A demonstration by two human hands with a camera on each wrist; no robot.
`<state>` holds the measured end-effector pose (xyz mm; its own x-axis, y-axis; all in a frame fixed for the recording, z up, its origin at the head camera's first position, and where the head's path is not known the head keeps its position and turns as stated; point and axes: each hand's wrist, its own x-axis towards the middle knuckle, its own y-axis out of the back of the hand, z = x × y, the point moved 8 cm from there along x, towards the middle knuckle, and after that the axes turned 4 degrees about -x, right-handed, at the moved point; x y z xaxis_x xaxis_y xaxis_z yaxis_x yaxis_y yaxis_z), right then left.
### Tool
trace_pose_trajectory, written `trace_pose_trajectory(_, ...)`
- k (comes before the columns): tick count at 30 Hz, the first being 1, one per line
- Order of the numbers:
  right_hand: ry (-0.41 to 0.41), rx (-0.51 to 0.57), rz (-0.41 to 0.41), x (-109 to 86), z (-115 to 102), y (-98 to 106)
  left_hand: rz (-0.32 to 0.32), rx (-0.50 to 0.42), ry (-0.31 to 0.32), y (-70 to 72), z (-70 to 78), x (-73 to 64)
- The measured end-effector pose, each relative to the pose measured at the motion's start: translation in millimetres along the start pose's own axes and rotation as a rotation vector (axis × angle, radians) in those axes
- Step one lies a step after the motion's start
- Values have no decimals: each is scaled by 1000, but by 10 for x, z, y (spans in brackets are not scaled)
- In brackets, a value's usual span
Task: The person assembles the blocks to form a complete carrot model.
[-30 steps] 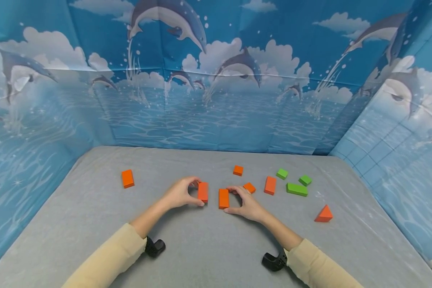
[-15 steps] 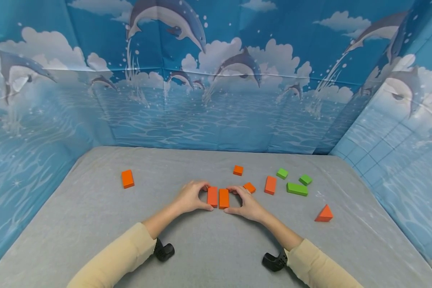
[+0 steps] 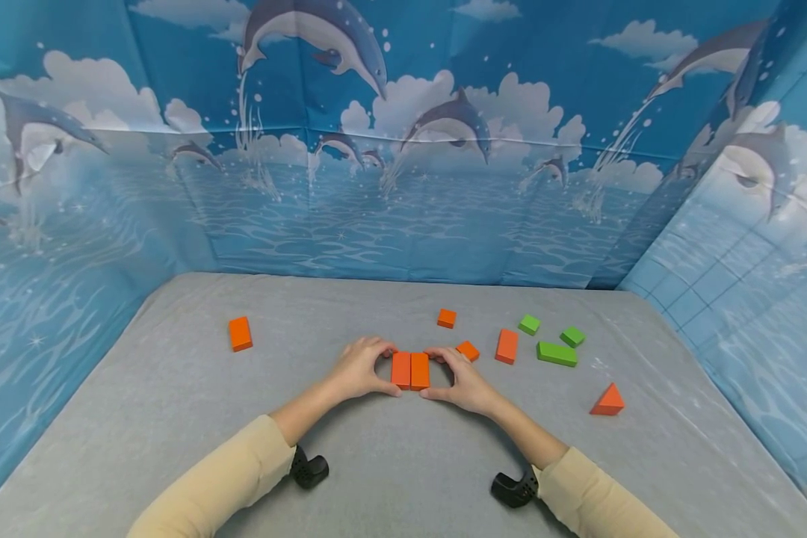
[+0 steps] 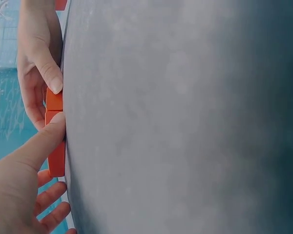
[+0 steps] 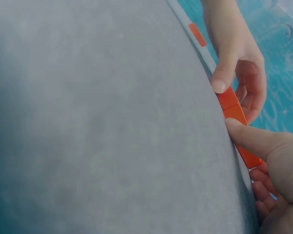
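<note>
Two orange-red rectangular blocks lie side by side on the grey cloth, their long sides touching. My left hand (image 3: 362, 368) pinches the left block (image 3: 400, 370) between thumb and fingers at its near and far ends. The right block (image 3: 420, 371), a slightly brighter orange, is pinched the same way by my right hand (image 3: 464, 381). In the left wrist view, my left thumb presses the near end of the left block (image 4: 56, 158). The right wrist view shows my right thumb on the right block (image 5: 236, 115). An orange cube (image 3: 468, 350) sits just behind the right hand's fingers.
Another orange cube (image 3: 447, 318) lies farther back. To the right are a red-orange block (image 3: 506, 346), a long green block (image 3: 557, 353), two small green blocks (image 3: 529, 323) and a red triangular block (image 3: 607, 400). One orange block (image 3: 240, 334) lies far left. A dolphin-print curtain (image 3: 403, 209) borders the table.
My left hand has slid the left block rightward until it meets the right block, closing the gap between them. The right hand has stayed in place, holding its block.
</note>
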<state>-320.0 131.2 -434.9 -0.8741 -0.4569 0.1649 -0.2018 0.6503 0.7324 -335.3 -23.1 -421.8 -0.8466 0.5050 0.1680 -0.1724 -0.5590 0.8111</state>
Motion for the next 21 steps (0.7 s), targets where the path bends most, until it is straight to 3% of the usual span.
trace_pose_trajectory(21,-28,-5,-6,-11,23,-7,-29,-9,-1,-20,-14,-5)
